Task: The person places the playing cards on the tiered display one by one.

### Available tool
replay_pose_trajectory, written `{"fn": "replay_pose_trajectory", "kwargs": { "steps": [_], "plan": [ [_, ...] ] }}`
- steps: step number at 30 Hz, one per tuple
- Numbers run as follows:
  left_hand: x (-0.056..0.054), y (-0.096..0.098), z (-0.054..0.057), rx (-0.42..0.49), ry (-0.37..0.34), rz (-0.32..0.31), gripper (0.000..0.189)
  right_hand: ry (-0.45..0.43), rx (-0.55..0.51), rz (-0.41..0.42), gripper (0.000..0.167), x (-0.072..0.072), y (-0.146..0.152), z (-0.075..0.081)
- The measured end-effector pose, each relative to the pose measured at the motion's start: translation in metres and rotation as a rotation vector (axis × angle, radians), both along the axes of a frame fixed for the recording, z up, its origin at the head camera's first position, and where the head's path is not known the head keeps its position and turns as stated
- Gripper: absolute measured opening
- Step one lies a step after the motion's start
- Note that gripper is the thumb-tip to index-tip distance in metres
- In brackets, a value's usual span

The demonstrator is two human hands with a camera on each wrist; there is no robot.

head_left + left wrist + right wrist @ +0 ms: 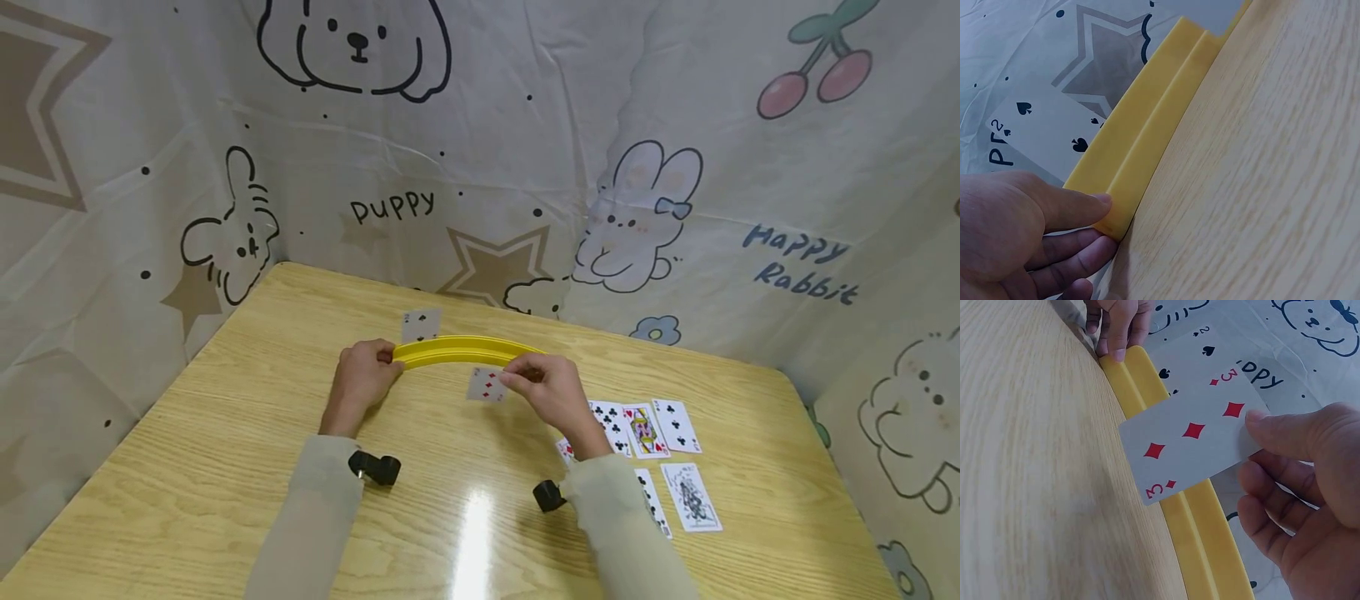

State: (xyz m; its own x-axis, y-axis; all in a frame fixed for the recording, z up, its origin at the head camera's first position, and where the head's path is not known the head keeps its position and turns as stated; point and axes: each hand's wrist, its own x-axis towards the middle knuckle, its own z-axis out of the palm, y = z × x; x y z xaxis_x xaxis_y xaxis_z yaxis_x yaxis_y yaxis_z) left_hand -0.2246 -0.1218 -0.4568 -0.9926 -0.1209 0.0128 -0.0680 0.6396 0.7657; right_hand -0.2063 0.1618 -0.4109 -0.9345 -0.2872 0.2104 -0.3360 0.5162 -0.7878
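A curved yellow card holder [457, 348] stands on the table, its left end pinched between the thumb and fingers of my left hand [363, 375]. Upright in the holder near that end is a two of spades [1047, 134]. My right hand [551, 392] pinches a three of diamonds [1191, 434] by one edge, thumb on its face. In the right wrist view this card overlaps the front of the holder. The head view shows the card just on the near side of the holder, with the holder's right end hidden behind my right hand.
On the table to the right lie several face-up cards, among them a queen [645, 431], a three of clubs [677, 427] and a joker [691, 497]. My right forearm covers part of them. A printed cloth [480, 167] hangs behind the table's far edge.
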Motion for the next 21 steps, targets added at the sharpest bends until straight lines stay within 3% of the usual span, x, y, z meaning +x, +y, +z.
{"fn": "replay_pose_trajectory", "kwargs": {
  "steps": [21],
  "plan": [
    [0.002, 0.0, 0.003, 0.0, 0.019, -0.009, 0.035, 0.011, -0.05, 0.037, 0.005, -0.03, -0.041, 0.0]
  ]
}}
